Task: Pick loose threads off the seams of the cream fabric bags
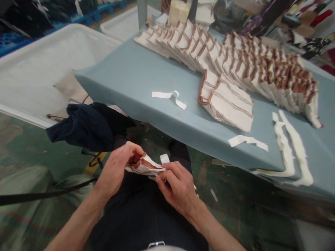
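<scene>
Above my lap, a small cream fabric piece with brown edging [148,165] is held between both hands. My left hand [119,167] is closed around its left end, fingers curled over the brown edge. My right hand [178,183] pinches the right end between thumb and fingers. A short white strip [164,159] sticks up beside the right fingers; whether it is attached to the fabric, I cannot tell. On the table in front lies a similar cream piece with brown edging [230,101], apart from the long overlapping rows of such pieces [209,52].
The blue-covered table [112,69] has its near edge just beyond my knees. White strips [167,94] and long, crumpled pale strips [298,153] lie on it. At left stands a large white bin [52,59] with dark blue cloth [86,120] beside it. Green sacks [28,198] rest lower left.
</scene>
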A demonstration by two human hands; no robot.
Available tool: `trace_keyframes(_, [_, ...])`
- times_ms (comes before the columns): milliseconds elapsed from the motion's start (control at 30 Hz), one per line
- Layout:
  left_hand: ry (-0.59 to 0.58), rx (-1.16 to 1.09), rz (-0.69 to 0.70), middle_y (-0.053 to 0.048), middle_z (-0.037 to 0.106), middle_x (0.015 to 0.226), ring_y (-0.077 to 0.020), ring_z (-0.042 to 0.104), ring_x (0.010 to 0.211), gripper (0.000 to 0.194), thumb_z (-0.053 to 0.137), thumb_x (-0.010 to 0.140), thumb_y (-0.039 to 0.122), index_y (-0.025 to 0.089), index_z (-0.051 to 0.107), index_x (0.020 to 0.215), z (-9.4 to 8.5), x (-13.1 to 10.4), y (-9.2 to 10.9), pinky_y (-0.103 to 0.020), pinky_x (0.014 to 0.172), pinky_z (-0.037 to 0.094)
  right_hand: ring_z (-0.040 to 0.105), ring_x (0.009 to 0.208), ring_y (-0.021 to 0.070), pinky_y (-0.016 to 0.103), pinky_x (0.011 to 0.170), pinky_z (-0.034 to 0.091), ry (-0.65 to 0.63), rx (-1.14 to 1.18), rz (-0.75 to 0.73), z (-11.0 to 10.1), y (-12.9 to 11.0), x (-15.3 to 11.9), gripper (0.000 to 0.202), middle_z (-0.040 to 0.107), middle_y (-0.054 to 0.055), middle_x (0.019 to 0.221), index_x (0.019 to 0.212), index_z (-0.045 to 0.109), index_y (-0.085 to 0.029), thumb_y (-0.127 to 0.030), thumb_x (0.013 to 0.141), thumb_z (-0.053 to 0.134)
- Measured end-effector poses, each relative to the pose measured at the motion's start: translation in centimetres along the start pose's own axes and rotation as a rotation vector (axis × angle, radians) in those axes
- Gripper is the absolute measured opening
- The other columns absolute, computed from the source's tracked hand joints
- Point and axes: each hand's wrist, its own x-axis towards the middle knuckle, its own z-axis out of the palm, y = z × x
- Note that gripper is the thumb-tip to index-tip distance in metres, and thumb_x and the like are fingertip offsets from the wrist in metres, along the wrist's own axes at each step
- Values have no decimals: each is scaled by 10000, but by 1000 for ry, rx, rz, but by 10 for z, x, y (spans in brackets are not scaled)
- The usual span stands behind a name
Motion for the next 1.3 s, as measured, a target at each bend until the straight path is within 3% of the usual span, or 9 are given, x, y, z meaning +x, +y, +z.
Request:
trace_keyframes(100, [-114, 203, 41, -54, 768, 907, -217, 690, 829, 293, 764, 892, 487, 195, 748, 893, -14, -7, -5, -284, 768, 554, 670, 802, 201, 331, 721, 544, -15, 13, 49, -5, 0, -3, 171, 765, 74, 926, 880, 617, -226, -158, 1037, 615])
trace_keyframes(167, [-185, 316, 60, -50, 780, 947, -217, 697, 867, 231, 742, 913, 430, 200, 758, 920, -14, -10, -6, -290, 801, 546, 671, 800, 203, 336, 720, 541, -13, 24, 66, -5, 0, -5, 174, 765, 77, 926, 871, 615, -226, -169, 1036, 613])
trace_keyframes(433, [-170, 390, 137, -56, 805, 899, -198, 709, 811, 261, 701, 923, 421, 188, 810, 879, 0, -10, 2, -251, 723, 531, 669, 804, 204, 335, 726, 545, -29, -17, 35, -6, 2, -8, 167, 766, 80, 931, 877, 623, -225, -180, 1038, 611])
trace_keyframes(767, [-222, 484, 158, -80, 863, 1007, -294, 764, 1117, 375, 556, 977, 390, 216, 864, 853, -7, -7, 7, -309, 888, 582, 674, 813, 203, 332, 735, 543, -57, 56, 91, 1, 0, -16, 167, 760, 74, 927, 871, 627, -220, -166, 1028, 617])
trace_keyframes(1000, [-240, 386, 192, -92, 864, 1024, -296, 764, 1052, 364, 611, 990, 434, 225, 887, 879, -6, 0, 4, -345, 958, 589, 697, 1109, 273, 435, 914, 571, 91, 89, 172, -39, -12, 3, 105, 751, 126, 1217, 903, 683, -243, -158, 965, 681])
trace_keyframes(1067, [-252, 377, 210, -91, 863, 1029, -291, 770, 1012, 366, 613, 993, 437, 221, 893, 897, -3, 2, 8, -334, 919, 604, 710, 930, 249, 434, 881, 564, 75, 116, 95, -53, -20, 14, 119, 782, 80, 988, 896, 670, -253, -153, 961, 676])
trace_keyframes(1133, [-283, 360, 218, -92, 859, 1045, -288, 771, 1000, 378, 608, 999, 449, 220, 897, 919, 1, 3, 13, -319, 883, 614, 638, 661, 180, 349, 714, 536, -6, 235, 117, -60, -28, 26, 141, 703, 5, 716, 864, 654, -249, -189, 992, 662])
trace_keyframes(1200, [-305, 333, 209, -90, 854, 1058, -278, 770, 981, 379, 613, 993, 462, 222, 900, 930, 4, 3, 19, -297, 844, 613, 498, 491, 117, 270, 531, 419, -102, 378, 274, -61, -32, 37, 204, 577, -51, 576, 826, 649, -234, -257, 1029, 647])
trace_keyframes(1300, [-314, 253, 164, -80, 842, 993, -245, 755, 874, 352, 639, 960, 458, 216, 888, 908, 8, 3, 25, -258, 744, 592, 410, 451, 83, 246, 462, 299, -182, 438, 493, -55, -30, 49, 236, 520, -71, 555, 833, 679, -216, -337, 1033, 646])
